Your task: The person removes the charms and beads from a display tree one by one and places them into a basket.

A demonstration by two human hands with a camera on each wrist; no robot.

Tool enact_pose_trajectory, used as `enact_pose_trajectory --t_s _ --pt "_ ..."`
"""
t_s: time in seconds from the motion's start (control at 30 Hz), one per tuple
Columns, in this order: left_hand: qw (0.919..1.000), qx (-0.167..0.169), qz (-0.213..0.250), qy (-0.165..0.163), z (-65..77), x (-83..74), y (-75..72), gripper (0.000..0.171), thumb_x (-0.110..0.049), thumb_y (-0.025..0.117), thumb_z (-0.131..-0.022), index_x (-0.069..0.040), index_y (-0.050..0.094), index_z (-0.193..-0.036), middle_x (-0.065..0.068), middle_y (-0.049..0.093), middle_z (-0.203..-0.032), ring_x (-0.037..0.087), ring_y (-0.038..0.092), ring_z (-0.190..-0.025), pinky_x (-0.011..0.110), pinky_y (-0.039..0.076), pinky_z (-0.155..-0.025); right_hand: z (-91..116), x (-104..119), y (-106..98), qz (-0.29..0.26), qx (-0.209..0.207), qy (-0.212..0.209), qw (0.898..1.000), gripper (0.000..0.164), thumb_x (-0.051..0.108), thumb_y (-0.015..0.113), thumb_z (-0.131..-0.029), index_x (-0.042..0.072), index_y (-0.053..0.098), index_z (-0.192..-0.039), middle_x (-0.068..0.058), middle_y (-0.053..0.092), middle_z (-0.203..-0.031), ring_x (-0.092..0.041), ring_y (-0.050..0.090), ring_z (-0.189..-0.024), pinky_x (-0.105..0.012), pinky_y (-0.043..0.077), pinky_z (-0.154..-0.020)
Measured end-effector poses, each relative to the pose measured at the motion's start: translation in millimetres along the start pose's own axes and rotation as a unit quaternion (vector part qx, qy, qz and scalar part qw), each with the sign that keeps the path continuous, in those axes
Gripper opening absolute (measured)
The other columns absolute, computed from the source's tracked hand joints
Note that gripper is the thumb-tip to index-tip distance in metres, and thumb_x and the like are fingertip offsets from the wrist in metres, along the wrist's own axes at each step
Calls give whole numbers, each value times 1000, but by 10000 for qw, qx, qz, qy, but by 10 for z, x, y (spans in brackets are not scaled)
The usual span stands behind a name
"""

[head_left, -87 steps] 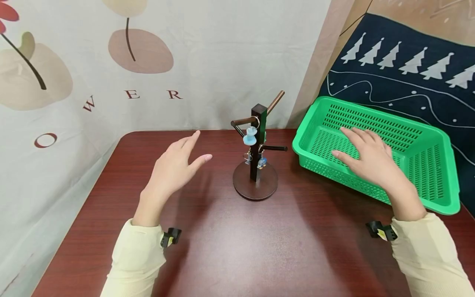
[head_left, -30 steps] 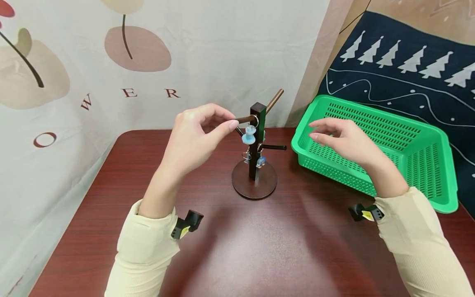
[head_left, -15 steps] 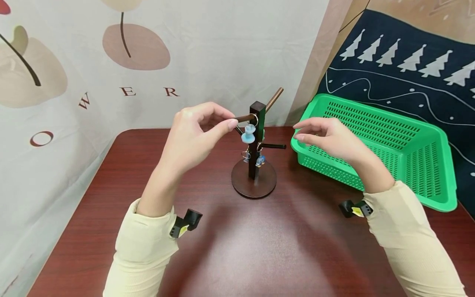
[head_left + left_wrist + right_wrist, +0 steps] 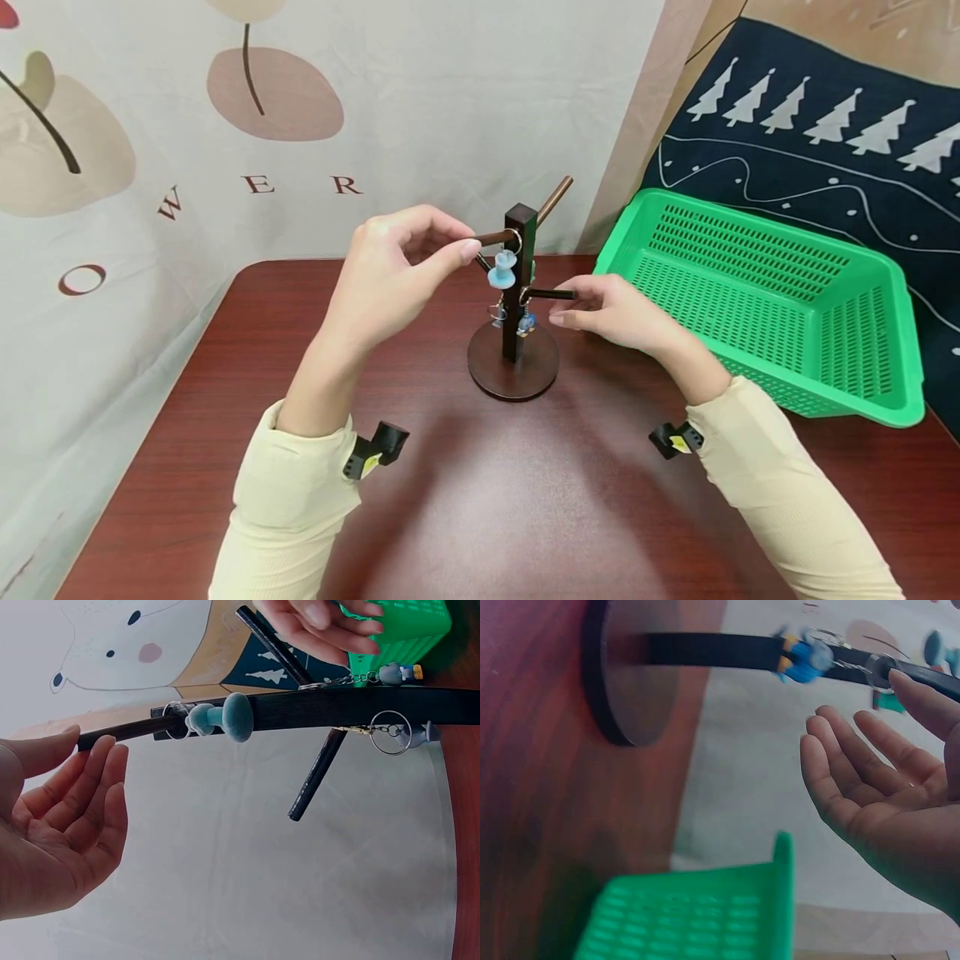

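Observation:
A dark wooden peg stand [image 4: 512, 371] with a round base stands upright on the table. My left hand [image 4: 393, 283] pinches the end of its upper left peg [image 4: 492, 238] between thumb and fingers. From that peg, close to the post, hangs a light blue spool-shaped keychain [image 4: 502, 272] on a ring. My right hand [image 4: 622, 312], fingers loosely bent, is at the tip of the lower right peg [image 4: 550, 293]. A small blue figure keychain [image 4: 806, 661] hangs from this peg, apart from the fingers. A grey figure keychain [image 4: 418, 735] with a large ring hangs on a lower peg.
A green plastic basket [image 4: 909, 350] sits right of the stand, behind my right forearm. Something green [image 4: 890, 702] shows partly behind the post. A pale printed cloth [image 4: 420, 125] closes off the back of the table.
My left hand has reached right, taken the upper left peg's end, and stayed there over the last second. My right hand has come left and down from above the basket to the lower right peg.

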State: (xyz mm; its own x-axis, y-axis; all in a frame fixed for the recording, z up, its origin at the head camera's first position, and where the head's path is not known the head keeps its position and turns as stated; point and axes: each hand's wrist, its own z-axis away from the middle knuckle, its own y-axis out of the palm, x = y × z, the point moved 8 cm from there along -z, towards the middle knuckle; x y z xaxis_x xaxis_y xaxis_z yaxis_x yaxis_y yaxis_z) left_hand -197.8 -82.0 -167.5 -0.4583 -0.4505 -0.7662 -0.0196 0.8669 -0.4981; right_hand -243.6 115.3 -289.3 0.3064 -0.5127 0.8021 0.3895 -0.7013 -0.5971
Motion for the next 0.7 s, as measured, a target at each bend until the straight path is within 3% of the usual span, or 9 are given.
enact_pose_trajectory --t_s 0.33,0.7 --pt "10000 34 -40 -30 7 -6 -4 12 -18 67 -83 -8 69 -90 0 66 -80 11 57 -65 25 40 -59 -105 -75 186 -470 -94 -138 9988 33 13 69 -81 1 63 -111 -10 66 -97 -19 62 -89 -34 46 -78" --pt "10000 57 15 -79 10 -1 5 10 -16 67 -83 -8 69 -89 1 66 -78 11 57 -64 25 38 -58 -192 -113 315 -239 -276 -135 9992 29 18 73 -79 2 64 -101 -7 64 -86 -19 59 -82 -34 46 -74"
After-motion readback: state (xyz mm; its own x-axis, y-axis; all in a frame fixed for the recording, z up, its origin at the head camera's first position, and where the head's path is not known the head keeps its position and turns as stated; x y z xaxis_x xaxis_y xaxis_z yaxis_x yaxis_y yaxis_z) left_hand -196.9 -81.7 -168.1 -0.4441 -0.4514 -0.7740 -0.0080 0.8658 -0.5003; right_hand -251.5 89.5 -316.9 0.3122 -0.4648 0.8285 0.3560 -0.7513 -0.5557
